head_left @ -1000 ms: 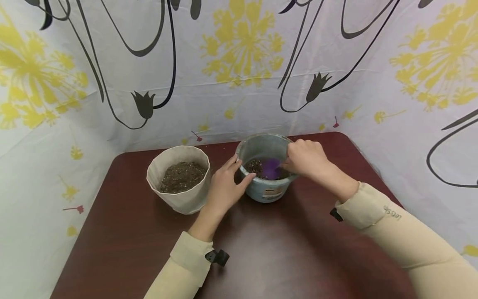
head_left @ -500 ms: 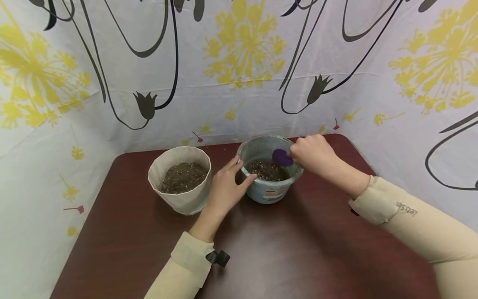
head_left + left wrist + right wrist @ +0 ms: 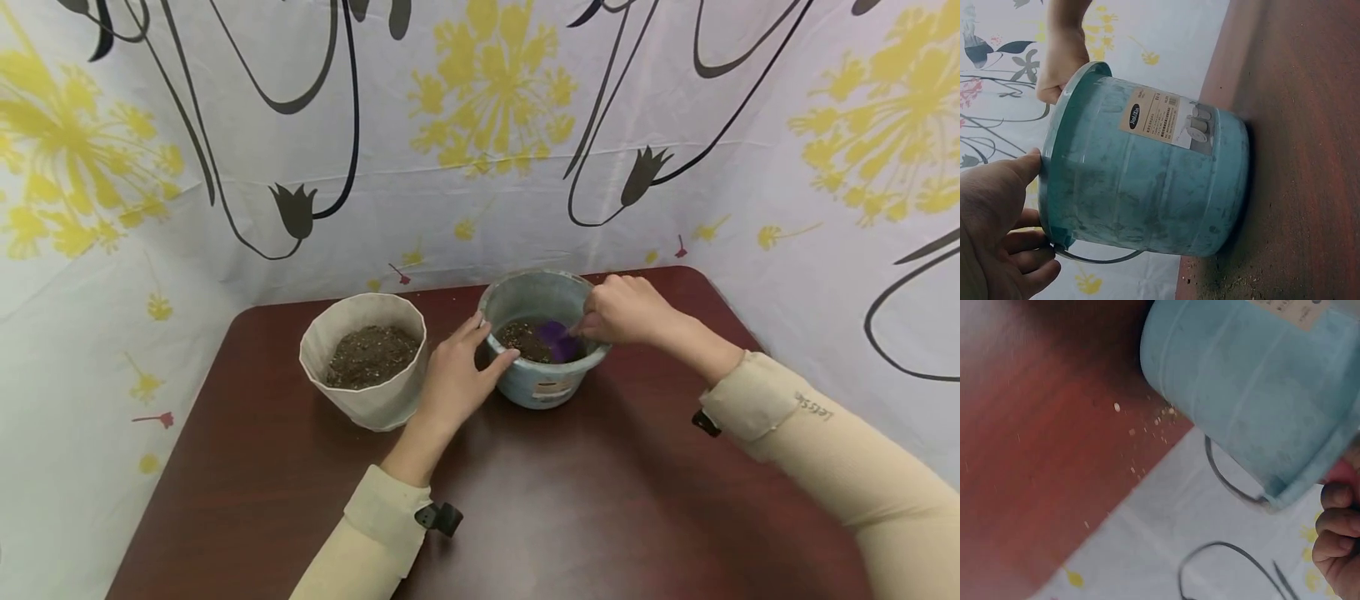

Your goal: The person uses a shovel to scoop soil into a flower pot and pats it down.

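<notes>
A blue-green plastic bucket [image 3: 536,387] with dark soil [image 3: 525,340] inside stands toward the back of the table. My left hand [image 3: 457,375] rests on its near-left rim, thumb and fingers spread along the edge; in the left wrist view the thumb [image 3: 1025,165] touches the rim and the other fingers lie loosely bent near the wire handle [image 3: 1100,258]. Over the right rim, my right hand [image 3: 622,310] grips a purple trowel [image 3: 558,342], its blade down at the soil. The trowel's handle is mostly hidden by the fingers.
Left of the bucket, a cream pot [image 3: 382,404] holds more soil [image 3: 371,357]. Crumbs of soil [image 3: 1160,419] lie on the dark red tabletop [image 3: 585,500] beside the bucket. A patterned cloth [image 3: 420,200] hangs behind and around the table.
The trowel's blade was down at the soil, lifted against the bucket's right inner wall, and is now down again, with my right hand farther right than at first. My left hand stays on the rim.
</notes>
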`<state>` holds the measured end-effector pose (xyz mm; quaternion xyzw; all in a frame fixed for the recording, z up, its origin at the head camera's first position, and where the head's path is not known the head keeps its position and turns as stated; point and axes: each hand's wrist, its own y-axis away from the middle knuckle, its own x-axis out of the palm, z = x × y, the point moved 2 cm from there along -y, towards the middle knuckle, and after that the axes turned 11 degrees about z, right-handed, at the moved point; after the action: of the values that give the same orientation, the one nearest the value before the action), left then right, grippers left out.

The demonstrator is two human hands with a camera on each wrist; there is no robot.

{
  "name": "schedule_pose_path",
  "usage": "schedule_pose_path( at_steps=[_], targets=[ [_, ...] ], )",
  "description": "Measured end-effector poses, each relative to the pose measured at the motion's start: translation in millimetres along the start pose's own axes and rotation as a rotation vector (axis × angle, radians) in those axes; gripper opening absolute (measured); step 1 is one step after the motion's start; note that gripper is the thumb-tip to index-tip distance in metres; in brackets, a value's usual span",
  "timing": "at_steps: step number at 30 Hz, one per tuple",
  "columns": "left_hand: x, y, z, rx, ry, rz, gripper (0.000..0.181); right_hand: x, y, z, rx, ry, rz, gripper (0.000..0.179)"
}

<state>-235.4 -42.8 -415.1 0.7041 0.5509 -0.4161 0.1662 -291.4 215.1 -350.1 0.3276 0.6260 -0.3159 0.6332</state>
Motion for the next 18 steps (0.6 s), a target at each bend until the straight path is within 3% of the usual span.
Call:
schedule_pose_path(
  at_steps=[4,6,13,16,18],
  targets=[
    [1.2,0.3,0.9,0.006,-0.008,0.001,0.07,8.6,-0.6,-6.2,0.049,-0.129,0.029,0.021],
    [1.7,0.3,1.1,0.012,-0.006,-0.001,0.071,11.5,-0.6,-7.9,0.056,-0.192,0.035,0.024],
    [2.1,-0.6,1.9,0.022,-0.005,-0.015,0.07,15.3,-0.3,-9.2,-0.004,-0.316,-0.012,0.022],
    [1.8,-1.0,2.4,0.02,-0.008,-0.017,0.069,15.8,1.4,-10.0,-0.029,-0.406,-0.025,0.011],
    [1.5,-1.2,3.1,0.02,-0.007,-0.02,0.069,16.8,3.3,-11.2,-0.031,-0.482,-0.016,0.013]
  ],
)
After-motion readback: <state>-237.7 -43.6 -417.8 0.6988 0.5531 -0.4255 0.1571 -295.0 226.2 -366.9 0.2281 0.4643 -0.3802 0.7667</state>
